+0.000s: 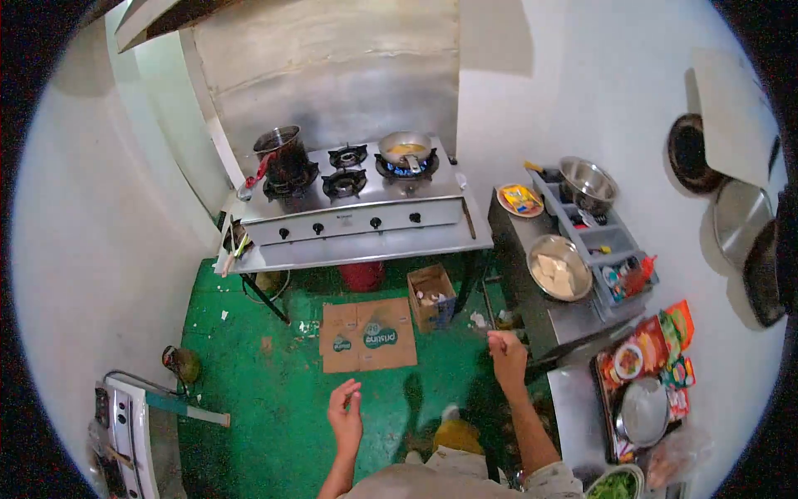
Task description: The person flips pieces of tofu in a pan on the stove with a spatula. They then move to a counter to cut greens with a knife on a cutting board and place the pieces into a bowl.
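- Grip, head view: L. hand (346, 412) released, fingers loosely bent, raised over the green floor (249, 333). R. hand (509, 358) likewise released, fingers part-curled, well apart from L.
- Nearest items: flat cardboard sheet (345, 320) w/ green print, lying on floor, beyond L. hand; open carton (426, 314) w/ contents, beyond R. hand, just beside sheet.
- Stove (349, 219): four burners, four black knobs on front panel. Frying pan (405, 143) on rear R. burner, yellowish food inside, blue flame (403, 174) lit below, handle toward the person.
- Tall dark pot (287, 162) on front L. burner, red item against its side.
- Red bucket (362, 276) on floor under stove table.
- R. side: metal bowl (533, 279) of pale blocks (553, 272) on steel counter, near grey divided tray (600, 242). Plate (504, 208) w/ yellow packets near wall end. Bigger steel bowl (588, 185) sits at tray's far end.
- Closer, R.: colored food packs (676, 324), a second metal bowl (644, 412) & a bowl of greens (615, 486), partly cut off at frame edge.
- Wall, R.: pans (741, 223) hung up.
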The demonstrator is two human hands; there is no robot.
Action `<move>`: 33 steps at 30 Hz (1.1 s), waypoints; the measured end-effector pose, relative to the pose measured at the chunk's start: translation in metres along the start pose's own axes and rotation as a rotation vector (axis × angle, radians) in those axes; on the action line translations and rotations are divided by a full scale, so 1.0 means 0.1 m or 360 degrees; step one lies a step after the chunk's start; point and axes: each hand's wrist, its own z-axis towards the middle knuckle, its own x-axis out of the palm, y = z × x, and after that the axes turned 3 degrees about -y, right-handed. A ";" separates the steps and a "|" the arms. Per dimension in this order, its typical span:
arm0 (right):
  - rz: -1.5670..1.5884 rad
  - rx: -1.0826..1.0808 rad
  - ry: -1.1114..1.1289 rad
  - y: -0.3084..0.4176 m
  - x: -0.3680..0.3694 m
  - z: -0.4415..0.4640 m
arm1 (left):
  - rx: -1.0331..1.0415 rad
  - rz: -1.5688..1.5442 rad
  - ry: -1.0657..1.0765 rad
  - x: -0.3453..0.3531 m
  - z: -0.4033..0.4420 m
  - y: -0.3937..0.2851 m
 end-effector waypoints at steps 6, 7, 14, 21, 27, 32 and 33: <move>-0.0271 -0.0325 -0.0041 -1.09 0.96 1.68 | -0.0151 -0.0030 -0.0054 0.55 0.68 0.18; -0.0323 -0.0191 0.0011 -1.42 1.18 1.97 | -0.0298 -0.0127 -0.0114 0.66 0.81 0.41; -0.0834 0.0168 0.0285 -2.84 2.41 3.39 | -0.0619 -0.0127 -0.0526 1.19 1.98 0.87; -0.0983 -0.0199 0.0434 -3.44 2.79 3.66 | -0.0742 -0.0179 -0.0841 1.58 2.71 0.70; -0.0484 0.0927 0.0358 -2.23 2.44 4.07 | -0.0718 -0.0123 -0.0758 1.92 3.26 0.69; -0.0426 0.0592 -0.0065 -1.52 2.20 4.33 | -0.0709 -0.0196 -0.0683 2.03 3.64 0.84; -0.0504 0.0240 -0.0289 -1.50 2.18 4.39 | -0.0683 -0.0258 -0.0678 2.04 3.70 0.90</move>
